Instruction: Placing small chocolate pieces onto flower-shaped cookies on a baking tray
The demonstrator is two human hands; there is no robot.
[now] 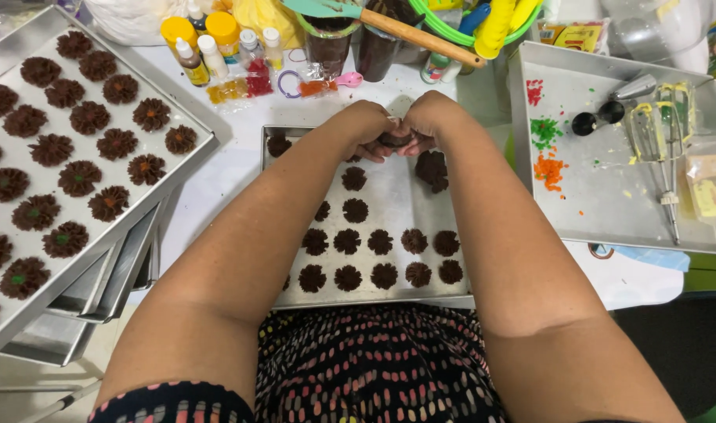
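- Left hand (364, 129) and right hand (428, 125) brought together, fingers curled and pinching a small dark lump of chocolate dough (395, 140) between them, above the far end of the middle baking tray (397, 196).
- Dough lump mostly hidden by fingertips; exact shape not clear.
- Judged soft and light, slightly sticky, easily dented; best held with a loose fingertip pinch at the sides, not squeezed on top.
- On the middle baking tray, rows of flower-shaped chocolate cookies (348, 241) near the body, unbaked by the look, ridges fragile; best lifted from beneath if at all.
- A larger dough mound (432, 168) on the same tray, just right of the hands.
- Left of that tray, a raised full tray (193, 117) of similar cookies, some with a coloured dot in the middle.
- Right of it, a side tray (609, 227) with green, orange and red sprinkles (546, 153), a metal piping nozzle (636, 86) and a whisk (663, 149).
- Beyond it, small colouring bottles (193, 63) and a spatula (374, 19).
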